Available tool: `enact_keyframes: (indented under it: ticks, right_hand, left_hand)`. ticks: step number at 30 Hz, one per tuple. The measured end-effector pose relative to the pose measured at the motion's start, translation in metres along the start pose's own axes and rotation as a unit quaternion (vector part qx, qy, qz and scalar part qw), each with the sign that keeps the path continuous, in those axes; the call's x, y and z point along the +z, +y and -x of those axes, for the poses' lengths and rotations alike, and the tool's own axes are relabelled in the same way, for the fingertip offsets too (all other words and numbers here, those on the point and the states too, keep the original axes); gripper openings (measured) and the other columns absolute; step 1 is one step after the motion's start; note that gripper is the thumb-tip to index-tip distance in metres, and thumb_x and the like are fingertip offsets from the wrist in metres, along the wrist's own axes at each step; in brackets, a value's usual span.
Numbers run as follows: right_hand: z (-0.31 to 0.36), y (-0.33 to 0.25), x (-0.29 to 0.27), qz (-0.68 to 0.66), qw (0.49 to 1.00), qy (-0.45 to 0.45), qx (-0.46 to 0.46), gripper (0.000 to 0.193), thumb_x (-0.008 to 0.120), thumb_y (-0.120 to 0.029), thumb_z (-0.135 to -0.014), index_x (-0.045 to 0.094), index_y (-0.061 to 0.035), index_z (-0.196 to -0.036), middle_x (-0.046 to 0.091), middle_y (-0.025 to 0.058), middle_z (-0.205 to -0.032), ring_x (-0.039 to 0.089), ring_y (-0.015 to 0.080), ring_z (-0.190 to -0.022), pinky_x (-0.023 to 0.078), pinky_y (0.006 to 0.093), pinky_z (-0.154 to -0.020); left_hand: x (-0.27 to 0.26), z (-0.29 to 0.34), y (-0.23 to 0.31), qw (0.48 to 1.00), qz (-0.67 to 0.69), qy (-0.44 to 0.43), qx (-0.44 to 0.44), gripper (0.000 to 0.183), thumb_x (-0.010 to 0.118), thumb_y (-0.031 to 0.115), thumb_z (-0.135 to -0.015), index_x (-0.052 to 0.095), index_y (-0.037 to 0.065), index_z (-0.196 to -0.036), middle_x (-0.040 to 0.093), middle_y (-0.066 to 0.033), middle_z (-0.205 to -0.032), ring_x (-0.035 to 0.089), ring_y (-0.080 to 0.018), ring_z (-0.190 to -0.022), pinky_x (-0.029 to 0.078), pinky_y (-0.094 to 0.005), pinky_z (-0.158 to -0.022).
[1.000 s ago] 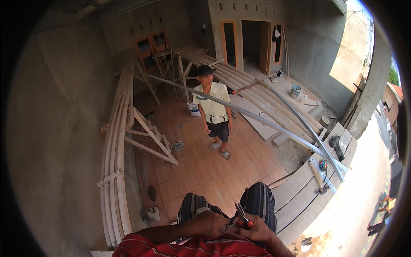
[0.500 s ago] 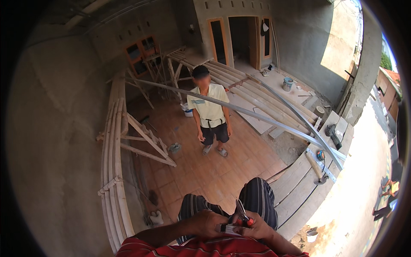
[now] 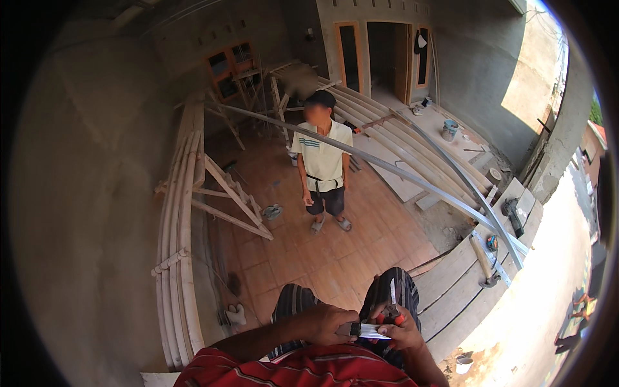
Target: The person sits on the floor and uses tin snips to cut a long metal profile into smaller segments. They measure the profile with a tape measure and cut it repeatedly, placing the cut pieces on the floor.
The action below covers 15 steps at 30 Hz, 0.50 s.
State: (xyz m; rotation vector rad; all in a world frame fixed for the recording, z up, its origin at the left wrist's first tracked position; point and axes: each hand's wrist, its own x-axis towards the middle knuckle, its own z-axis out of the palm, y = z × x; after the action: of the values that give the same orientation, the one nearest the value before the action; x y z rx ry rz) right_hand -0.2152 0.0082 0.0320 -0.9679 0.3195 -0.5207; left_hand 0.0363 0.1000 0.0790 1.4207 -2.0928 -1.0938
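Note:
My left hand (image 3: pixel 330 324) is closed around one end of a short, shiny light metal strip (image 3: pixel 374 331), where a dark blocky piece (image 3: pixel 351 329) shows at the fingers. My right hand (image 3: pixel 405 333) grips red-handled snips (image 3: pixel 391 314), their narrow metal blades pointing up and away from me. Its fingers also touch the strip's other end. Both hands are together over my lap, in front of my striped trousers.
A person (image 3: pixel 324 161) in a pale shirt stands facing me on the tiled floor (image 3: pixel 309 258). Long metal profiles (image 3: pixel 412 177) slant across to the planks (image 3: pixel 445 303) at right, where a hammer (image 3: pixel 485 264), tape measure (image 3: pixel 492 243) and power tool (image 3: pixel 514 216) lie. Wooden scaffolding (image 3: pixel 184 238) stands left.
My hands have drawn slightly apart, so more of the metal strip shows between them. The snips now point more upright. The whole view has shifted, and the standing person's head has turned.

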Motion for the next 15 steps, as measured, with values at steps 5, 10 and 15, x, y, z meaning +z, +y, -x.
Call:
enact_keyframes:
  ticks: [5, 10, 15]
  right_hand:
    - [-0.006, 0.007, -0.002, -0.085, 0.996, -0.004, 0.000, 0.038, 0.077, -0.016, -0.087, 0.063, 0.0045, -0.115, 0.068, 0.0138, -0.091, 0.071, 0.0216, -0.076, 0.057, 0.0326, -0.066]
    - [-0.016, 0.015, -0.003, -0.147, 0.988, -0.040, -0.017, 0.043, 0.077, -0.020, -0.087, 0.060, 0.0053, -0.117, 0.069, 0.0174, -0.088, 0.071, 0.0246, -0.071, 0.058, 0.0347, -0.062]
    - [-0.027, 0.019, -0.005, -0.114, 0.993, -0.024, -0.014, 0.036, 0.074, -0.017, -0.091, 0.059, 0.0052, -0.115, 0.069, 0.0169, -0.085, 0.071, 0.0240, -0.072, 0.057, 0.0342, -0.062]
  left_hand:
    - [0.006, -0.001, -0.004, 0.999, 0.046, 0.006, -0.004, 0.036, 0.081, 0.031, -0.094, 0.068, 0.006, -0.116, 0.072, -0.0184, -0.091, 0.074, -0.0354, -0.083, 0.056, -0.0441, -0.073]
    - [0.008, -0.002, -0.008, 0.996, 0.079, 0.026, 0.012, 0.040, 0.082, 0.031, -0.094, 0.068, 0.004, -0.120, 0.072, -0.0170, -0.092, 0.074, -0.0309, -0.081, 0.056, -0.0407, -0.074]
    - [-0.006, 0.000, -0.020, 0.998, 0.056, 0.014, 0.022, 0.044, 0.082, 0.032, -0.094, 0.066, 0.003, -0.122, 0.073, -0.0176, -0.092, 0.074, -0.0323, -0.084, 0.056, -0.0416, -0.076]
